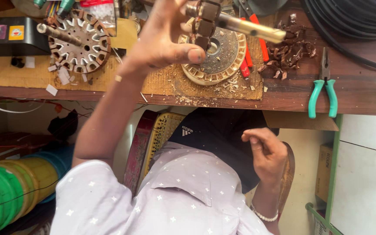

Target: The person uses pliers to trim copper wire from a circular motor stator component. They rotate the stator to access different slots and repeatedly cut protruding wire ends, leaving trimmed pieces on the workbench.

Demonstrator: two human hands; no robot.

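Rusty rotor core (205, 24) on metal shaft (249, 28), held tilted above bench.

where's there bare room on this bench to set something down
Bare wood lies right of the green-handled pliers, and a smaller strip between them and the rust-coloured scraps. Crowded: around the round stator under the left hand, and the slotted core.

Wooden workbench (362, 93) carries green-handled pliers (323, 89), a stator core (80, 41) and wood shavings (223, 87).

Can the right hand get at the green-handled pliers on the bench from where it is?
Probably yes. The right hand is empty, loosely curled near the lap, and the pliers lie at the bench edge above it, nothing between.
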